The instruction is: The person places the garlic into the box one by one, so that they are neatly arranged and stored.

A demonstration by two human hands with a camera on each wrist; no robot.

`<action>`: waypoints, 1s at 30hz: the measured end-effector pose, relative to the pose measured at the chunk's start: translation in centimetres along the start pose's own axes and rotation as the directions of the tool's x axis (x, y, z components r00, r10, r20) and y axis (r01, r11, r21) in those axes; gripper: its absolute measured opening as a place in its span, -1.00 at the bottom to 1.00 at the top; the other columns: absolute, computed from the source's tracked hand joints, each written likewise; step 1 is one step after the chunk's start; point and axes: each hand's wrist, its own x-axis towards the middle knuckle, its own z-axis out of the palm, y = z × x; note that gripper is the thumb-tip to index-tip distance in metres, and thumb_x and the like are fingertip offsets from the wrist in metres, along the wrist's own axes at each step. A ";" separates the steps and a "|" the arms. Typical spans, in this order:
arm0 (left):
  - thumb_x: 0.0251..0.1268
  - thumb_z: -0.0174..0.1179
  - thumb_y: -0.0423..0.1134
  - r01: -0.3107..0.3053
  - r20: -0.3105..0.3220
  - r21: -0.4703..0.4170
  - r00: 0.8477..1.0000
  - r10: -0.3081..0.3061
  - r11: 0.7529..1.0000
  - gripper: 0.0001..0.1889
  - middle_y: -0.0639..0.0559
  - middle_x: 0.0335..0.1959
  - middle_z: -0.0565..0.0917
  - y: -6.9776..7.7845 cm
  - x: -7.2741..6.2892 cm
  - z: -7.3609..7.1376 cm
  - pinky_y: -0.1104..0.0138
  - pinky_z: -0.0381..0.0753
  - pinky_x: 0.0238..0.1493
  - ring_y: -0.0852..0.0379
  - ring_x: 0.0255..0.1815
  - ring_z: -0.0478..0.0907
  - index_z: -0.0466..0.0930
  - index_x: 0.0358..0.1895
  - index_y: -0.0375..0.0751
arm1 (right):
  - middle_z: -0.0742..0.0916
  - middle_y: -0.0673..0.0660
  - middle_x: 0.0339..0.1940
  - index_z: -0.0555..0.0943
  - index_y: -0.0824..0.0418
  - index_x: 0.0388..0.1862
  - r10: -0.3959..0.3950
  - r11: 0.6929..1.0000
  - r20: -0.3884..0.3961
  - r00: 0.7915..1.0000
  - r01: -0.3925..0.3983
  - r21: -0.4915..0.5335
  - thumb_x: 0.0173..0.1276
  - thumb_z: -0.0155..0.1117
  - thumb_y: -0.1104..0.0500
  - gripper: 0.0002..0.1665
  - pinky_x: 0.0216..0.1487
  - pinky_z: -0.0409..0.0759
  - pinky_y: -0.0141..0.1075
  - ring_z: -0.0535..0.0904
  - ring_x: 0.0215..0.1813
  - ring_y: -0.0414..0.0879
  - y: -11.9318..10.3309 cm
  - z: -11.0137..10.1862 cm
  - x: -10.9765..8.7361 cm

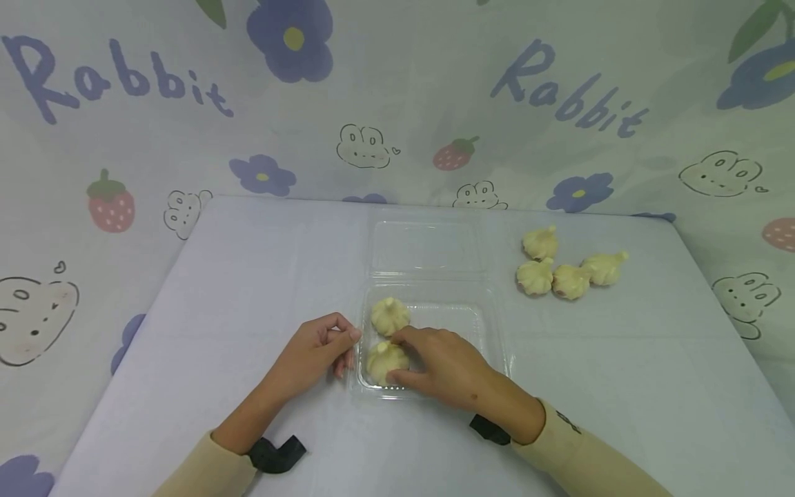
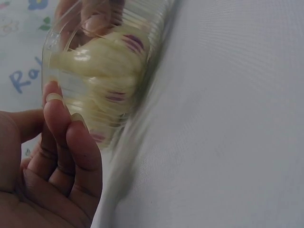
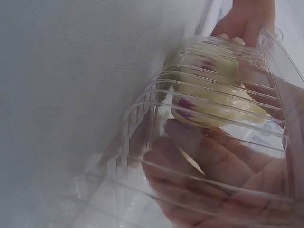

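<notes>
A clear plastic clamshell box (image 1: 437, 317) lies on the table with its lid (image 1: 428, 247) folded back. Inside, along the left wall, sit two pale garlic bulbs: a rear bulb (image 1: 390, 315) and a front bulb (image 1: 386, 364). My right hand (image 1: 444, 366) reaches in from the right and grips the front bulb between thumb and fingers. At the box's left rim, my left hand (image 1: 323, 348) pinches the edge with curled fingers. Purple streaks mark the garlic (image 2: 114, 66) in the left wrist view. Through the ribbed wall, the right wrist view shows right fingers (image 3: 209, 156) against a bulb.
Several more garlic bulbs (image 1: 568, 269) lie grouped at the back right of the white-covered table (image 1: 261, 255). Behind the table hangs a patterned cloth (image 1: 397, 90) with rabbits and flowers. Black straps (image 1: 276, 454) show at both wrists.
</notes>
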 end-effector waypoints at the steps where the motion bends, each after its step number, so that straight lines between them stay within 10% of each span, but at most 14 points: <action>1: 0.62 0.18 -0.08 -0.001 0.000 0.002 1.000 0.001 1.000 -0.74 0.00 -0.59 0.66 0.0 0.0 0.0 0.34 0.50 -0.53 0.07 -0.63 0.57 0.56 -0.20 -0.21 | 0.79 -0.04 -0.01 0.64 0.10 0.19 0.002 1.000 0.000 1.000 -0.002 0.000 0.33 0.56 -0.11 -0.44 0.00 0.65 -0.16 0.69 -0.02 -0.18 0.0 0.0 0.0; 30: 0.61 0.19 -0.08 0.007 -0.004 0.010 1.000 -0.007 1.000 -0.75 0.00 -0.58 0.67 0.2 -0.2 -0.1 0.35 0.49 -0.53 0.09 -0.63 0.57 0.57 -0.20 -0.20 | 0.76 0.04 0.15 0.61 0.16 0.27 0.008 1.000 -0.027 1.000 -0.007 0.006 0.36 0.52 -0.12 -0.37 0.21 0.62 -0.07 0.68 0.20 -0.07 0.5 -1.5 -1.4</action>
